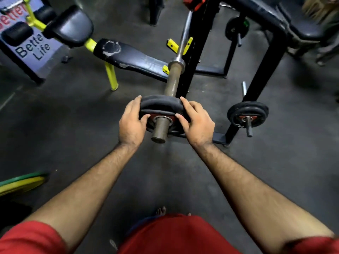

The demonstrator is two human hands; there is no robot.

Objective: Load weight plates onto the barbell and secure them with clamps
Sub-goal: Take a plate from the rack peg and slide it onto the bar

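At the centre of the frame both hands clamp one round, black, rubbery weight plate threaded on the dull, worn steel sleeve of the barbell; the left hand curls over its left rim, thumb on the red hub ring; the right hand wraps the right rim, fingers bent tight; the sleeve's blunt end pokes out toward us, bare; at right, a stack of smaller black plates sits on a storage peg of the black rack; upper left, one bench with cracked, peeling padding and yellow legs; grey, scuffed floor.
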